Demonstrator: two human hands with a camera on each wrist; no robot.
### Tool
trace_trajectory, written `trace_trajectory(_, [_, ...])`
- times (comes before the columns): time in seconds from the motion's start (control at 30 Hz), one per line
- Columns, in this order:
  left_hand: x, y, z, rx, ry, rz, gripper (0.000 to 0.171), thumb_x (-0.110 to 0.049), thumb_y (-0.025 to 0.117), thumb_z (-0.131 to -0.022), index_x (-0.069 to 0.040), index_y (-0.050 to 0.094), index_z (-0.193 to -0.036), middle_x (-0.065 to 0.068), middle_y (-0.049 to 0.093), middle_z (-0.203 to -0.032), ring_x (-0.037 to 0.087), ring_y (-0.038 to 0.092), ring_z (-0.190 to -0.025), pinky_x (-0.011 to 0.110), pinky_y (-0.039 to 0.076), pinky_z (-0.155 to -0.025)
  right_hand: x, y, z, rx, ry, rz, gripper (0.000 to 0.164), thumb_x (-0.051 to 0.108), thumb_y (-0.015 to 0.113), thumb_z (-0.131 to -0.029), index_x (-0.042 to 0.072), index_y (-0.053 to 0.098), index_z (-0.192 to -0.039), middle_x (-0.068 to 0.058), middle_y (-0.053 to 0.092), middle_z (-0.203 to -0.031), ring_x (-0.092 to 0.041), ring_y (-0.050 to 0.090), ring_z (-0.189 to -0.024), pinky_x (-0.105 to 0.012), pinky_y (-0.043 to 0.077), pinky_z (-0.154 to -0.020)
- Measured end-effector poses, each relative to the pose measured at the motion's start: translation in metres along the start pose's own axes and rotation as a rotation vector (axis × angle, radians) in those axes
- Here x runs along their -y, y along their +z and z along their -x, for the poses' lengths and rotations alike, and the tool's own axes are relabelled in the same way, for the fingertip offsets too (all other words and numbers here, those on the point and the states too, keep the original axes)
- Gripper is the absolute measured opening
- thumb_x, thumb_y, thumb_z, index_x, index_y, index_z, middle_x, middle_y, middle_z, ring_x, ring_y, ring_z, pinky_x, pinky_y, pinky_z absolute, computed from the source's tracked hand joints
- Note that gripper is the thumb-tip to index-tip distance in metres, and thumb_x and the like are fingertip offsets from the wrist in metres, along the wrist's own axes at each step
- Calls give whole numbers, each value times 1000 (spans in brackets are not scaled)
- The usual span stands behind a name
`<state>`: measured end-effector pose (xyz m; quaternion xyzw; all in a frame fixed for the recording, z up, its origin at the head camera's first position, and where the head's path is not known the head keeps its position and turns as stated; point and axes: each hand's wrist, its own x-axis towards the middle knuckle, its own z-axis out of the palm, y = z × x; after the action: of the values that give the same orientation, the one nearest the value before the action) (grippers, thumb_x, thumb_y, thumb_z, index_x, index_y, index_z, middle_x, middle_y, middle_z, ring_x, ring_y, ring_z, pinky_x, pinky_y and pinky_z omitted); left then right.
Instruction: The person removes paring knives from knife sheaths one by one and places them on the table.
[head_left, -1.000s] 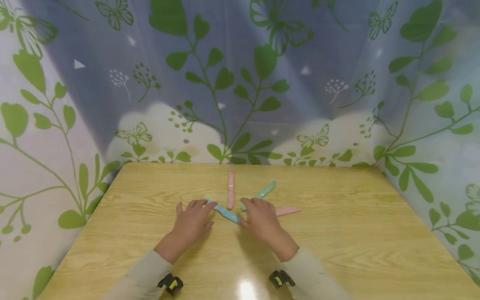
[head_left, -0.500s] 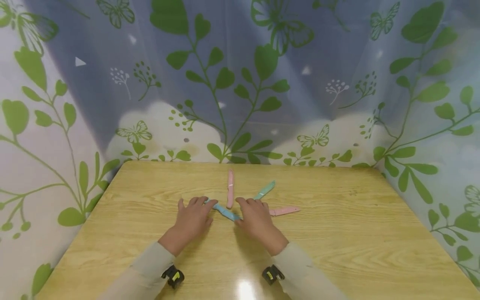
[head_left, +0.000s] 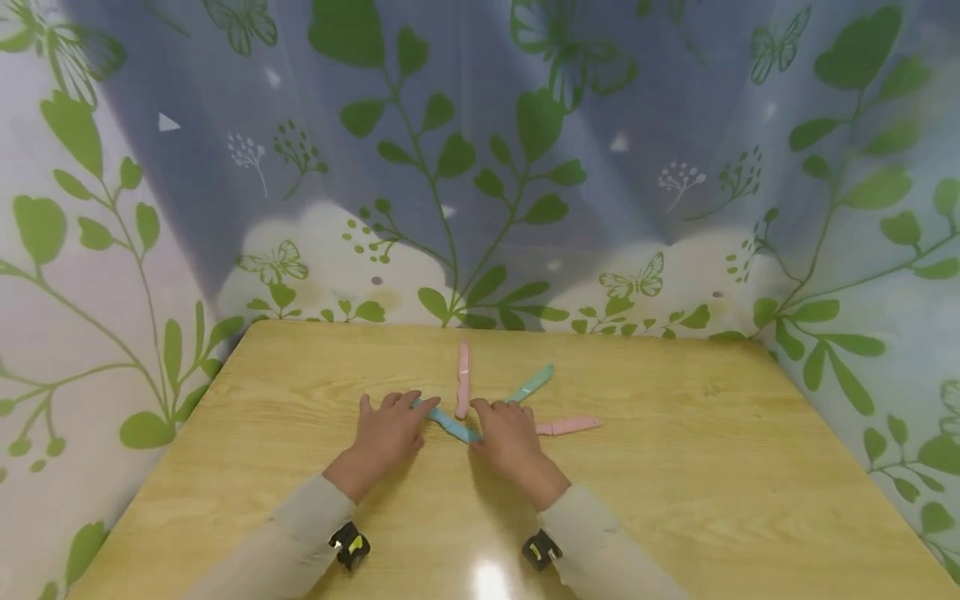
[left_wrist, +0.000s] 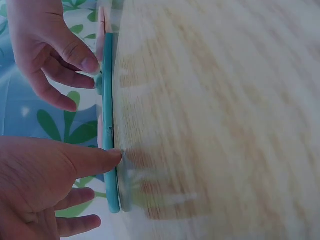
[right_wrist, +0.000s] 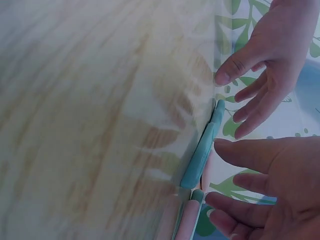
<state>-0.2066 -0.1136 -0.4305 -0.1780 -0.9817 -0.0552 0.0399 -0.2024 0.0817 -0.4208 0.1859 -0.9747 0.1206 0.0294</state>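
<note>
Leaf-and-butterfly cloth [head_left: 480,75] behind wood-grain worktop [head_left: 675,492]. Left hand [head_left: 384,439] and right hand [head_left: 513,447] apart, fingers loosely spread, at either end of slanted blue knife [head_left: 452,426] lying on worktop; fingertip contact, cannot tell. Just beyond: pink knife [head_left: 463,379]. Partly hidden by right hand: green knife [head_left: 534,383], second pink knife [head_left: 573,426].

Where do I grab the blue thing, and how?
I'd pinch the blue thing by its middle, from above: it lies long and slim on the table, and that part shows uncovered between the left hand and the right hand.
</note>
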Motion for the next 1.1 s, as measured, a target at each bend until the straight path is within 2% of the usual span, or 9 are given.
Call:
trace_trajectory(0.17, [0, 0, 0, -3, 13, 0, 55, -19, 73, -88, -19, 51, -139, 13, 50, -141, 38, 47, -127, 75, 28, -98, 1, 3, -1, -31, -20, 5, 54, 20, 80, -82, 8, 57, -129, -12, 65, -106, -28, 56, -93, -41, 45, -83])
trace_trajectory(0.43, [0, 3, -5, -13, 9, 2, 50, -18, 72, -89, -19, 54, -136, 12, 51, -141, 38, 47, -127, 75, 27, -99, 3, 7, 0, -73, -80, 35, 49, 19, 82, -79, 8, 60, -122, -10, 66, -97, -23, 55, -81, -36, 46, -75])
trace_trajectory(0.87, [2, 10, -8, -26, 19, -17, 38, -18, 73, -88, -18, 63, -125, 11, 55, -137, 38, 48, -126, 75, 30, -97, 7, 15, -2, -48, -47, 42, 42, 17, 76, -85, 11, 60, -124, -6, 65, -89, -17, 48, -72, -31, 39, -66])
trace_trajectory(1.1, [1, 8, -9, -42, 26, -10, 35, -16, 73, -88, -17, 64, -122, 11, 57, -135, 37, 49, -125, 75, 30, -97, 9, 15, -3, -41, -35, 20, 38, 14, 74, -86, 11, 61, -121, -5, 65, -85, -17, 46, -68, -31, 38, -65])
